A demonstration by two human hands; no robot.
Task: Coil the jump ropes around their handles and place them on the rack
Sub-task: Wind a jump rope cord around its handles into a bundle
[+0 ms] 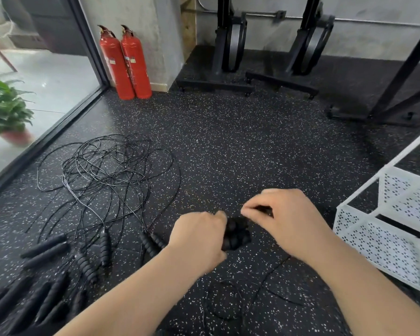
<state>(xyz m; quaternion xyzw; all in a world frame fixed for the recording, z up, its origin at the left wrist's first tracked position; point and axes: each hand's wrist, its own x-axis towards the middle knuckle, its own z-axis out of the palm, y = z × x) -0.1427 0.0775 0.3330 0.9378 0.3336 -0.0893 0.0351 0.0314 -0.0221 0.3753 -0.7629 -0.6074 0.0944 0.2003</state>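
Observation:
My left hand [199, 238] grips a pair of black ribbed jump-rope handles [237, 235] held together above the floor. My right hand [286, 219] pinches the thin black rope just above and right of those handles. The loose tail of that rope [230, 301] loops on the floor below my hands. A tangle of thin black ropes [107, 166] lies on the floor to the left, with several black handles [46, 251] spread at its near end. The white perforated metal rack [383, 241] stands at the right.
Two red fire extinguishers [126, 61] stand against the wall corner at the back. Black exercise machine bases [228, 83] and a black frame [398, 93] line the far side. A potted plant [5, 110] sits behind the glass at left.

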